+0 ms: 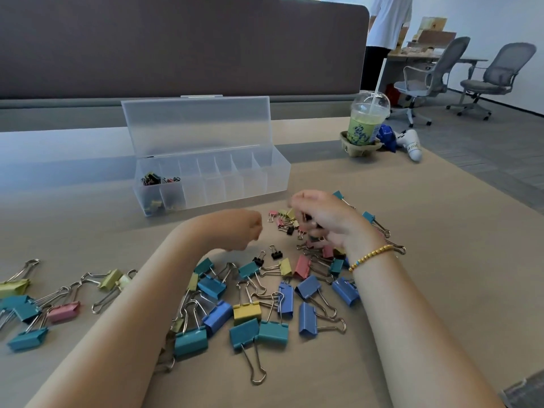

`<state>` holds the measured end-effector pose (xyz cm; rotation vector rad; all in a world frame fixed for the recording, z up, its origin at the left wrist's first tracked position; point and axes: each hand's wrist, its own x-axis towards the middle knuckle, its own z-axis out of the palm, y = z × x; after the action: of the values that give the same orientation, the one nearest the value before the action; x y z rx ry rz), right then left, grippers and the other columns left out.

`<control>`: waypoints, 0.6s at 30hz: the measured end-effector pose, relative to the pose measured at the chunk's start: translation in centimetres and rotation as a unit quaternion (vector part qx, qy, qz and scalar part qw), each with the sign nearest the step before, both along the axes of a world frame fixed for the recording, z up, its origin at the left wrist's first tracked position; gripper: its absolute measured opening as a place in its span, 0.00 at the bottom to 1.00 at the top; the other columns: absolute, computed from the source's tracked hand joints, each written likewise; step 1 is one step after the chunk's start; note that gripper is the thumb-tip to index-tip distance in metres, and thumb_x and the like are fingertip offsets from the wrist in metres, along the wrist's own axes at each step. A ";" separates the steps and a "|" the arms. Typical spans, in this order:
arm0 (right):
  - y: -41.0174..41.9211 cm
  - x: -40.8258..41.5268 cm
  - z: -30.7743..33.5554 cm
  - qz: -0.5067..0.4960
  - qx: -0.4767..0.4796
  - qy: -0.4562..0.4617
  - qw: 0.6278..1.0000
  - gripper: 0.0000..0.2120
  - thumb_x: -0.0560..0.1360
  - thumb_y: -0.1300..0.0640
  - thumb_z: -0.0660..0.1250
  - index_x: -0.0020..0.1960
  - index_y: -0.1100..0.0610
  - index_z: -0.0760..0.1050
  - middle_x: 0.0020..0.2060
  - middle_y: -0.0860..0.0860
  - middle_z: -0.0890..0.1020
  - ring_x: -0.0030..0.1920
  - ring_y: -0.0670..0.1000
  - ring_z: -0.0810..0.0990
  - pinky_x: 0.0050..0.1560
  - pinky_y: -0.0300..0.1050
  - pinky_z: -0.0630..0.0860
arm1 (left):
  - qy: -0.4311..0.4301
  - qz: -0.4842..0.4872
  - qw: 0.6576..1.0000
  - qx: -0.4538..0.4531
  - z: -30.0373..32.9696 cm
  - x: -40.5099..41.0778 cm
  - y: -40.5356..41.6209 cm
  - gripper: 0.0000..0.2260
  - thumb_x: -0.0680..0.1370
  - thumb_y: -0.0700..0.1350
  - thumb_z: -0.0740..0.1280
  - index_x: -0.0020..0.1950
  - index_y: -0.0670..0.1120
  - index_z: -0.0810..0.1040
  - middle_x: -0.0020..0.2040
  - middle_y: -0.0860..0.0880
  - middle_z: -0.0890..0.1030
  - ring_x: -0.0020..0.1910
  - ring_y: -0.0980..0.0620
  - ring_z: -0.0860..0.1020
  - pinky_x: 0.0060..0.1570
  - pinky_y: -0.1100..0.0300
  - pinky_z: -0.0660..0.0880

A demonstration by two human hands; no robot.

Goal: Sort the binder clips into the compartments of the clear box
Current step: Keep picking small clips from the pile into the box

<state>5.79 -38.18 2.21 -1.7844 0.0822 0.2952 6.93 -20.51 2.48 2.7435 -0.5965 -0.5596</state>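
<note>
Clear box (206, 184), lid up, two leftmost compartments holding small clips. Left hand (235, 229) loosely clenched, contents indeterminate. Right hand (321, 219) gathering small binder clips (287, 220) from the pile: picking step; next, carry to a compartment.

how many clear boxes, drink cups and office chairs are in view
clear boxes: 1
drink cups: 1
office chairs: 2
total: 4
</note>
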 end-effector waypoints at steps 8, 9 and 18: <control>1.7 -1.8 1.4 0.209 -0.396 -0.026 0.894 0.10 0.75 0.46 0.66 0.41 0.49 0.68 0.39 0.43 0.76 0.37 0.41 0.71 0.42 0.44 0.67 | -0.035 -0.064 0.989 0.127 -0.5 0.3 0.2 0.19 0.76 0.61 0.60 0.36 0.48 0.69 0.33 0.53 0.69 0.33 0.56 0.67 0.33 0.64 0.62; 1.8 -1.8 1.3 0.220 -0.408 -0.018 0.886 0.10 0.75 0.46 0.66 0.41 0.49 0.67 0.39 0.45 0.78 0.37 0.43 0.72 0.42 0.44 0.68 | -0.035 -0.060 0.989 0.133 -0.7 0.4 0.2 0.19 0.74 0.62 0.62 0.34 0.48 0.68 0.33 0.52 0.68 0.32 0.56 0.66 0.34 0.63 0.62; 3.1 -1.4 -0.1 0.191 -0.457 -0.036 0.868 0.11 0.75 0.48 0.66 0.49 0.53 0.67 0.48 0.53 0.78 0.45 0.52 0.75 0.46 0.46 0.72 | -0.142 -0.008 0.980 0.138 -1.5 1.7 0.6 0.19 0.77 0.59 0.59 0.33 0.49 0.63 0.32 0.52 0.67 0.33 0.54 0.67 0.39 0.61 0.65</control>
<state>4.36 -35.07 2.14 -2.7633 -0.2289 0.5294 8.62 -19.88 0.97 3.1149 -0.6468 -0.2713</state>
